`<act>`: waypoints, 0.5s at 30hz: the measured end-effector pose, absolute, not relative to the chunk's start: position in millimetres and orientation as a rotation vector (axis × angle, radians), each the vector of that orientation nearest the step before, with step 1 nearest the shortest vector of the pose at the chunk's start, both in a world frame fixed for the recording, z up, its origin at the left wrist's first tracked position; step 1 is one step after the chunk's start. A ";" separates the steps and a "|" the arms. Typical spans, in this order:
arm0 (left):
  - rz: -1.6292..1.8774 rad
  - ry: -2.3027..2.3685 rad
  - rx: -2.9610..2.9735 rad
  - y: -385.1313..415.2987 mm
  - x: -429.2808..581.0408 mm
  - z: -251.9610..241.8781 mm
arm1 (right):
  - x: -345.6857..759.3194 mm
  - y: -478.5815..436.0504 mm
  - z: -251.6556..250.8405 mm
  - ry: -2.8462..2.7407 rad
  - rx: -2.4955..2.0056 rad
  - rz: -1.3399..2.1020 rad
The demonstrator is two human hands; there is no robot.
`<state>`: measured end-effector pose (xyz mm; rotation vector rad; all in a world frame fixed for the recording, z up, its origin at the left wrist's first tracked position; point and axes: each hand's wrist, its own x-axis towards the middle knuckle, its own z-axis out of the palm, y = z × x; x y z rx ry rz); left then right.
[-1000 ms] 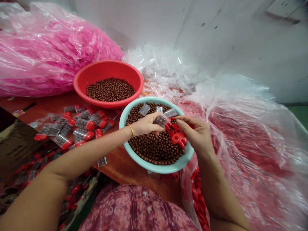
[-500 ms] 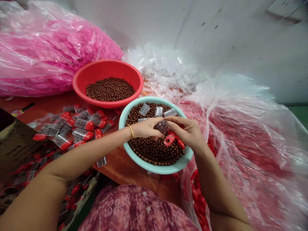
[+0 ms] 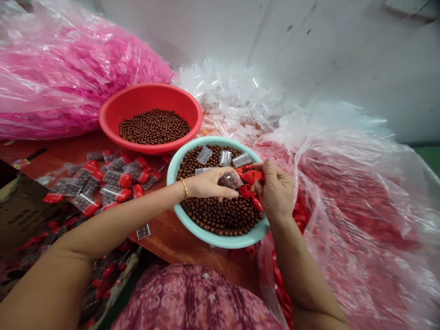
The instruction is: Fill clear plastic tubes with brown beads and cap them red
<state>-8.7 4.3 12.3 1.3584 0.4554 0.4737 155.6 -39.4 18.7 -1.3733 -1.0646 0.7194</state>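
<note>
Over the pale blue basin (image 3: 215, 240), my left hand (image 3: 209, 183) is closed round a small clear plastic box (image 3: 230, 180) with brown beads in it. My right hand (image 3: 277, 188) pinches a red plastic cap (image 3: 252, 176) just to the right of that box; the two are close, and I cannot tell if they touch. Below my fingers, more red caps (image 3: 256, 204) lie on the brown beads (image 3: 220, 217) that fill the basin. Several clear boxes (image 3: 225, 158) rest on the beads at the basin's far side.
Behind stands a red basin (image 3: 112, 112) of smaller brown beads. Filled boxes with red caps (image 3: 117, 178) lie heaped on the table at left. A pink-filled plastic bag (image 3: 79, 73), a pile of clear boxes (image 3: 237, 101) and a bag of red parts (image 3: 360, 197) surround the basins.
My right hand has moved from the clear box to the right and now holds a red cap. My left hand keeps the box in nearly the same place.
</note>
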 end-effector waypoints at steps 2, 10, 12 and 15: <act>0.499 0.462 1.396 2.3 -7.9 12.1 | 151.8 -41.2 15.9 -1.265 -1.419 0.528; 0.599 0.493 1.431 2.0 -7.9 11.2 | 159.9 -49.0 12.3 -1.819 -1.315 0.041; 0.621 0.483 1.421 2.8 -7.9 11.5 | 161.1 -51.5 14.1 -1.909 -1.287 -0.028; 0.661 0.495 1.386 4.0 -8.6 11.6 | 159.3 -54.5 16.3 -2.041 -1.264 -0.165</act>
